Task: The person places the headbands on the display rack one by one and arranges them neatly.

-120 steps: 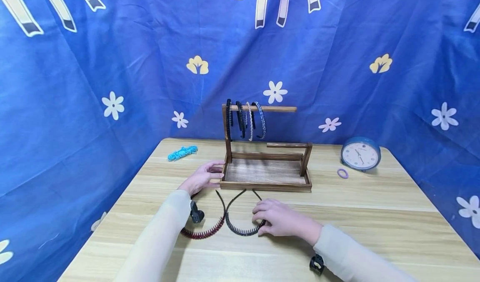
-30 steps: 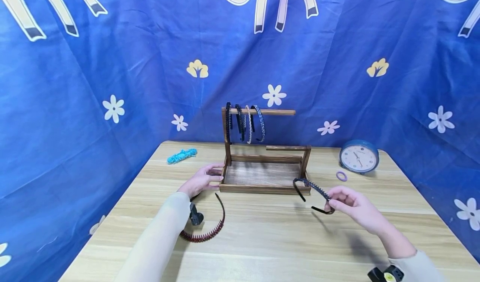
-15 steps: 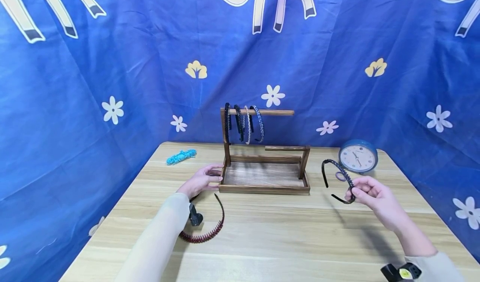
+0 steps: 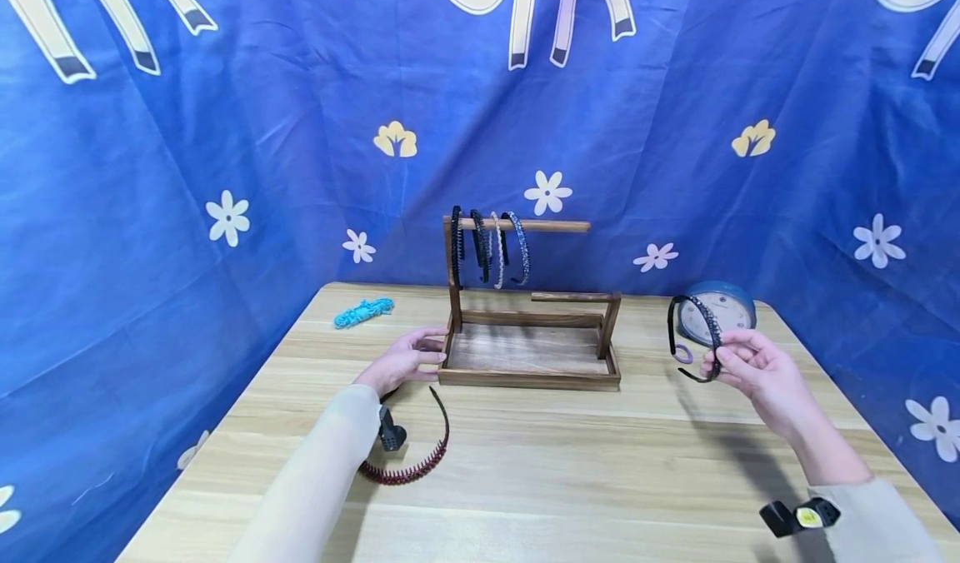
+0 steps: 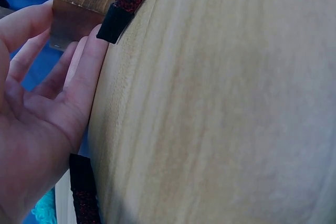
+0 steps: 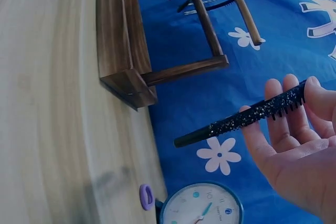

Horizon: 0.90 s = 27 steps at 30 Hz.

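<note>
My right hand (image 4: 765, 380) pinches a black glittery toothed headband (image 4: 708, 321) between thumb and fingers, up above the table at the right. In the right wrist view the headband (image 6: 257, 113) shows silvery specks and short comb teeth. At the left end of the brown wooden rack (image 4: 528, 377), my left hand (image 4: 401, 361) rests with extended fingers touching it. Beneath the left wrist a dark red toothed headband (image 4: 405, 474) lies on the table, partly hidden by the arm. Several headbands, among them a blue glittery one (image 4: 522, 251), hang from the rack's upper bar (image 4: 558, 226).
A blue round clock (image 4: 720, 292) stands at the back right, partly behind the held headband. Near it lies a purple ring (image 4: 683, 354). A bright blue bundle (image 4: 363, 312) sits at the back left. Blue patterned cloth (image 4: 300, 130) encloses the table behind and at both sides.
My right hand has picked up the black headband from the table and carried it right and upward, lately in front of the clock. The left hand has stayed at the rack.
</note>
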Tool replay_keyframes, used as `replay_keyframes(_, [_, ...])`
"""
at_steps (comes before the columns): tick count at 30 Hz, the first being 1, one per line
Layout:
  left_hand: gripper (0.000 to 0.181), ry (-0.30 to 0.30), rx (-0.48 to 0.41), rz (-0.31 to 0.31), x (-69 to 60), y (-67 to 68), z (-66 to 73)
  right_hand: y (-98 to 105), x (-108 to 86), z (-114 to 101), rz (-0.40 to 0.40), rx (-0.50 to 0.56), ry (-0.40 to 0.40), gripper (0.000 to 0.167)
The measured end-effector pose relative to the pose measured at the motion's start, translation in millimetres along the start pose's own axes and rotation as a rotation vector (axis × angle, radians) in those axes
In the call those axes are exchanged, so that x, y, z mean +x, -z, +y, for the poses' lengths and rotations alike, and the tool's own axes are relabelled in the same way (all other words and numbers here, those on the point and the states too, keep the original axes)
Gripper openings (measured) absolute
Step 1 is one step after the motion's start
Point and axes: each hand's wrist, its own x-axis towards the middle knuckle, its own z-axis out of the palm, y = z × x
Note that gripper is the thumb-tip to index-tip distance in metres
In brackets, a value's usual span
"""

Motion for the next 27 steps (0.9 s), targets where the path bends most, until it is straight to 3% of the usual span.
replay_keyframes(14, [0.06, -0.008, -0.008, -0.022, 1.8, -0.2, -1.1, -4.9, 46.4, -6.5, 0.085, 0.037, 0.013, 0.019])
replay_keyframes(27, [0.059, -0.01, -0.004, -0.013, 0.4, 1.0, -1.0, -33.8, 96.0, -2.9, 0.154, 0.1, -0.007, 0.018])
